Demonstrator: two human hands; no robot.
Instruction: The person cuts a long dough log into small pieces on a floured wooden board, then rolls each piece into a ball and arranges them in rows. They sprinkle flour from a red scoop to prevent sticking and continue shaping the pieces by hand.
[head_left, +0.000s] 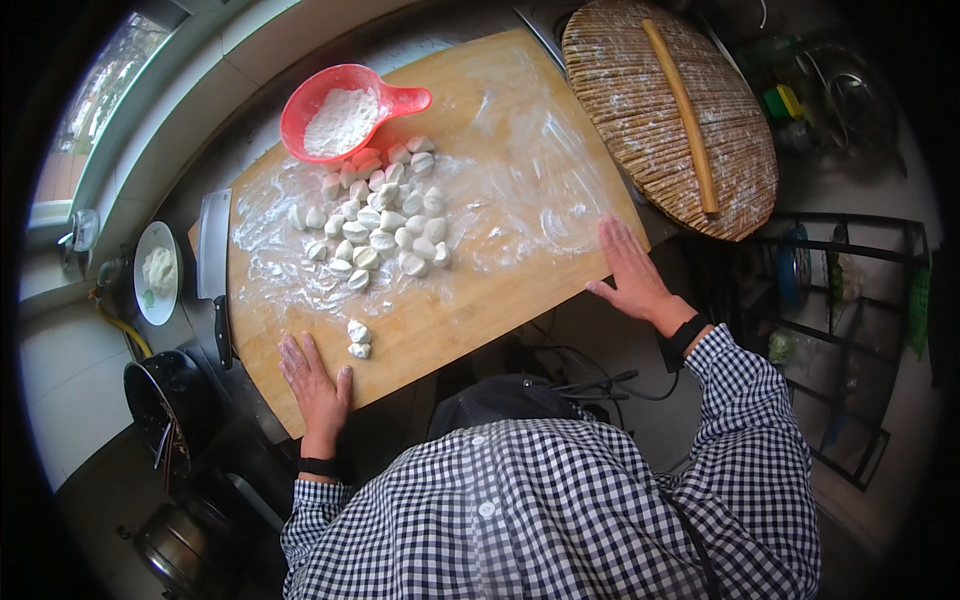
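My left hand (311, 382) rests on the near left corner of a floured wooden board (480, 315), fingers apart and holding nothing. Beside its fingertips lie a few small dough pieces (359, 337). At the board's near right edge, my right hand (630, 266) lies with its palm down and the thumb spread. Several floured dough pieces (382, 240) sit in a loose cluster left of the board's middle. Behind them, a red plastic scoop (405, 100) holds white flour (341, 124), its handle pointing right.
A cleaver (214, 247) lies along the board's left edge, beside a white bowl (177, 292) of dough. A wooden rolling pin (686, 120) rests on a round stalk mat (615, 90) at right. A black pot (176, 375) stands lower left; a black rack (847, 311) is at right.
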